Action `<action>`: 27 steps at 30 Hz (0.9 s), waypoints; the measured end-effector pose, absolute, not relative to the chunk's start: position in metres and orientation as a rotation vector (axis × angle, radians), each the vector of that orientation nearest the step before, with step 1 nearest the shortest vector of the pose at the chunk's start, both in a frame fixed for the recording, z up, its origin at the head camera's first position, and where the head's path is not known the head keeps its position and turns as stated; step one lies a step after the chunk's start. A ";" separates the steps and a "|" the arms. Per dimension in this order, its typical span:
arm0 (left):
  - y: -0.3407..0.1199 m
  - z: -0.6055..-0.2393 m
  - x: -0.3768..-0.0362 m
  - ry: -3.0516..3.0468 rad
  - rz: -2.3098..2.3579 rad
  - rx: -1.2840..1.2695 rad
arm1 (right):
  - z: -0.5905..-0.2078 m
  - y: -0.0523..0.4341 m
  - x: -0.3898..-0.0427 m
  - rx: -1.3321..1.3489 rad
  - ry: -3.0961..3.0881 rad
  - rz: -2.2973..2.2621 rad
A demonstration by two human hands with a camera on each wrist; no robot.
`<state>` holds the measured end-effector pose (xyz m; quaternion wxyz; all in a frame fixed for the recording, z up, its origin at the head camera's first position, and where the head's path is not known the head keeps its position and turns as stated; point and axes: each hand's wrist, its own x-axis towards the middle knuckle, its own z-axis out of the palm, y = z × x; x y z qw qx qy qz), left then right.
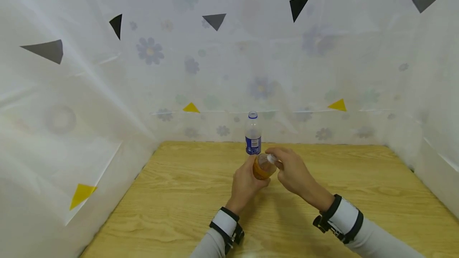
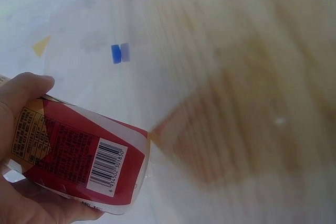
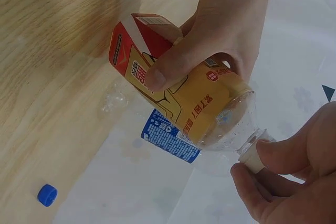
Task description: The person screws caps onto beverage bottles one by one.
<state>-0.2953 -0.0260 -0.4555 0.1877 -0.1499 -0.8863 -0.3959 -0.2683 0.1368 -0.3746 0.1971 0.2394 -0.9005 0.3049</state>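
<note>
- Step in hand (judged): working white cap at neck of yellow-and-red-labelled bottle; screwing on vs. off, can't tell.
- Bottle pos.: in L hand, tilted, neck twd R hand, nearer than blue-labelled bottle; contact w/ table, can't tell.
- L fingers: curled round label, thumb pressed on side.
- R fingers: thumb + fingertip pinching cap; others partly hidden.
- Next move (judged): steady body w/ L, align cap w/ neck, turn w/ R; avoid squeezing thin wall.
- Pose: forearms converging fr. bottom of head view, R slanting in more; hands close together, approx. mid-table.
</note>
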 end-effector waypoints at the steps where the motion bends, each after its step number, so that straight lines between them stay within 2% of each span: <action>1: -0.026 -0.455 -0.295 -2.490 -1.118 -0.423 | -0.374 0.137 -0.268 0.670 -2.516 0.858; 27: -0.024 -0.455 -0.296 -2.511 -1.092 -0.421 | -0.375 0.139 -0.269 0.607 -2.533 0.845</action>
